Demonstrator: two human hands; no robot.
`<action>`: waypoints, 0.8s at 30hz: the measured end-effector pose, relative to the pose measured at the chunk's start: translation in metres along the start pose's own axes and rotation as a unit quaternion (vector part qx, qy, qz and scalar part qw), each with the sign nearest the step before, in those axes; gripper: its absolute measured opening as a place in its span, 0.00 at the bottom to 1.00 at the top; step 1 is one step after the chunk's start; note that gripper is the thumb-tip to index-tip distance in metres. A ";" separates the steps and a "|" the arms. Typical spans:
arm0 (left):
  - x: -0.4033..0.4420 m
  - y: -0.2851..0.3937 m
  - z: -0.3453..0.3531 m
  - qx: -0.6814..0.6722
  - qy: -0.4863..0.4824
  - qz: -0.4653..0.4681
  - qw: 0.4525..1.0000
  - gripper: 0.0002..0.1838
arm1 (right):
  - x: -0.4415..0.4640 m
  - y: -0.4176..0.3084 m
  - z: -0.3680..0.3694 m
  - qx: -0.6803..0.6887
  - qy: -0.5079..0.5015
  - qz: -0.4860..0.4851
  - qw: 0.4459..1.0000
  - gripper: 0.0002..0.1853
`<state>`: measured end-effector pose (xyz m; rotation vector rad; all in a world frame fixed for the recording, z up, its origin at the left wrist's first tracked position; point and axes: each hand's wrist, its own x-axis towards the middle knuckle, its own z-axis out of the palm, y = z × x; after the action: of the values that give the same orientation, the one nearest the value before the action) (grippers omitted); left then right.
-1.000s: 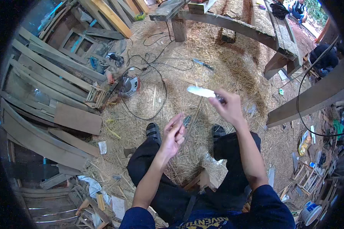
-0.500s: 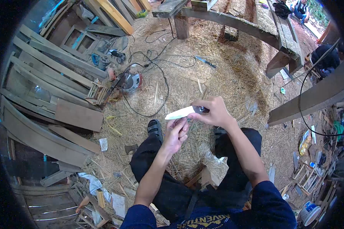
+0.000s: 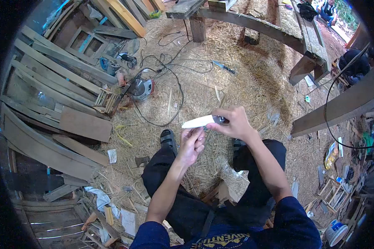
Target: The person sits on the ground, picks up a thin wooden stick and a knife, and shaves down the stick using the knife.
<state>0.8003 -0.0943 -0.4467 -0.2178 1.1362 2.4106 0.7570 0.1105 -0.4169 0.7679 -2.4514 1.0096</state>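
A knife (image 3: pixel 196 122) with a bright, pale blade and a dark handle is held level in front of my body. My right hand (image 3: pixel 235 123) is closed round its handle, with the blade pointing left. Just under the blade, my left hand (image 3: pixel 190 148) is closed in a pinch, its fingertips close against the blade's lower edge. Whatever lies between those fingertips is too small or hidden to name. Both hands are above the straw-like shavings (image 3: pixel 199 166) between my knees.
A circular saw (image 3: pixel 143 89) with a looping cable lies ahead to the left, near leaning wooden frames (image 3: pixel 50 137). A blue-handled tool (image 3: pixel 223 67) lies farther ahead. A timber bench (image 3: pixel 253 25) spans the back. At right, a slanted beam (image 3: pixel 336 110) and a white bucket (image 3: pixel 335 233).
The knife and my right hand have shifted very slightly to the right, and the blade's angle has turned a little. My left hand stays nearly in place.
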 end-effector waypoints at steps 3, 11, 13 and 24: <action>-0.001 -0.009 0.001 0.022 0.031 -0.028 0.999 0.09 | -0.005 0.000 0.001 -0.020 -0.033 -0.012 0.999 0.20; -0.001 -0.003 0.010 0.043 0.018 0.007 0.999 0.07 | -0.005 -0.002 -0.003 -0.003 0.000 0.000 1.000 0.21; 0.000 -0.001 0.015 0.041 0.000 -0.001 0.999 0.08 | -0.002 0.011 -0.011 0.008 -0.003 0.014 1.000 0.20; 0.002 -0.008 0.010 0.093 -0.003 0.016 0.996 0.12 | -0.004 -0.005 -0.010 -0.049 -0.004 -0.011 0.999 0.22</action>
<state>0.8027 -0.0815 -0.4463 -0.1316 1.3608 2.3131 0.7644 0.1161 -0.4093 0.7653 -2.4733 0.8740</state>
